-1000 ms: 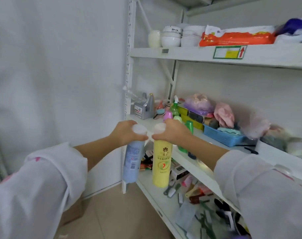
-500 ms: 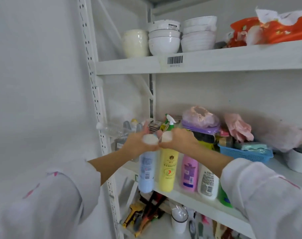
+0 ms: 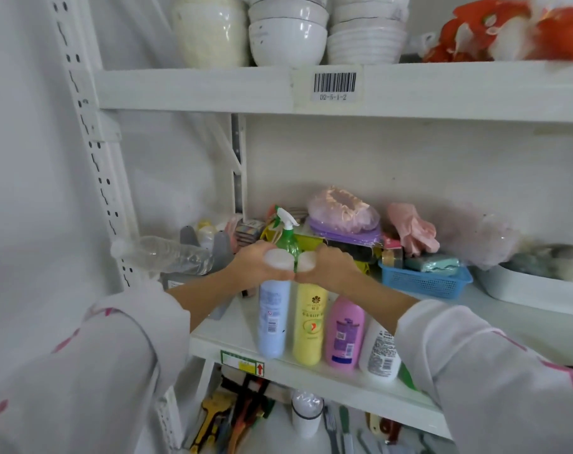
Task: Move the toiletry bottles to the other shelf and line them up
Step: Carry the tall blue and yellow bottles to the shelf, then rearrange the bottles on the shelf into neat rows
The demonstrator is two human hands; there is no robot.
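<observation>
1. The left hand (image 3: 255,267) is wrapped round the neck of the pale blue bottle (image 3: 272,322), just under its white cap. The right hand (image 3: 331,268) grips the yellow bottle (image 3: 309,326) the same way. The knuckles of the two hands touch.
2. Both bottles stand upright at the front of the middle shelf (image 3: 219,335), side by side, at the left end of a row with the pink bottle (image 3: 344,335) and a white bottle (image 3: 380,355).
3. Whether the blue and yellow bases rest on the shelf or hang just above it cannot be told; the front lip hides them.
4. Risk: the bottles are tall, narrow and held only at the top. Letting go before a base sits flat could tip one forward off the edge onto the lower shelf.
5. Risk: the yellow bottle stands just beside the pink one. A sideways nudge while letting go could knock over the rest of the row.
6. Risk: the green spray bottle (image 3: 286,237) stands right behind the hands, and a clear plastic bottle (image 3: 167,257) lies on its side to the left. A knuckle or sleeve drawing back could catch either.
7. Hidden: the right forearm covers the top of the white bottle, and something green behind it is mostly covered by the sleeve.
8. The labels are too blurred to read, so the contents stay unknown.
</observation>
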